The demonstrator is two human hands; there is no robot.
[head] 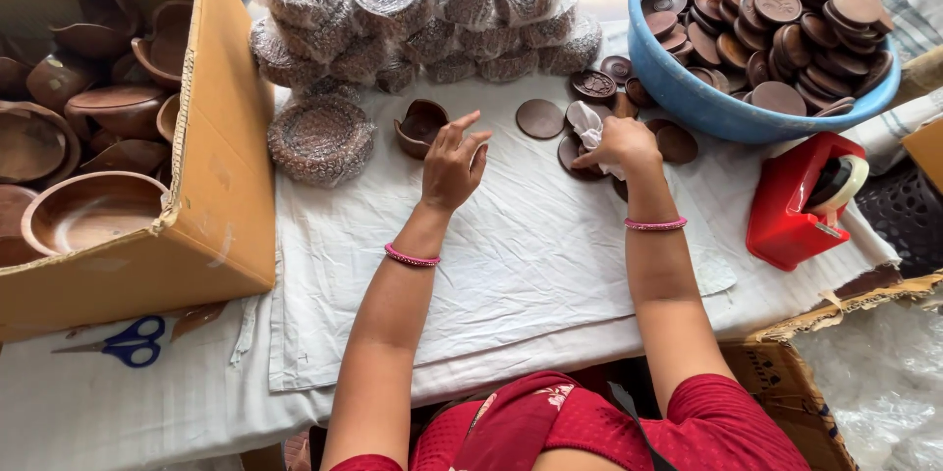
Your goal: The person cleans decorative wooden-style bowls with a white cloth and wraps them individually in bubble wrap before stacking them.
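My left hand (454, 165) hovers over the white cloth (511, 265) with fingers apart and nothing in it, just right of a small brown clay bowl (420, 126). My right hand (621, 147) grips a white rag (589, 127) and presses it onto a flat brown clay lid (575, 159). More loose clay lids lie around it, such as a plain disc (540, 118) and a patterned one (594, 85). Both wrists wear pink bangles.
A blue tub (707, 103) at the back right is heaped with clay lids. A red tape dispenser (798, 199) stands at the right. Bubble-wrapped bundles (413, 14) are stacked behind, one more (321, 140) nearer. A cardboard box (221, 196) of clay bowls sits left, blue scissors (128, 341) below it.
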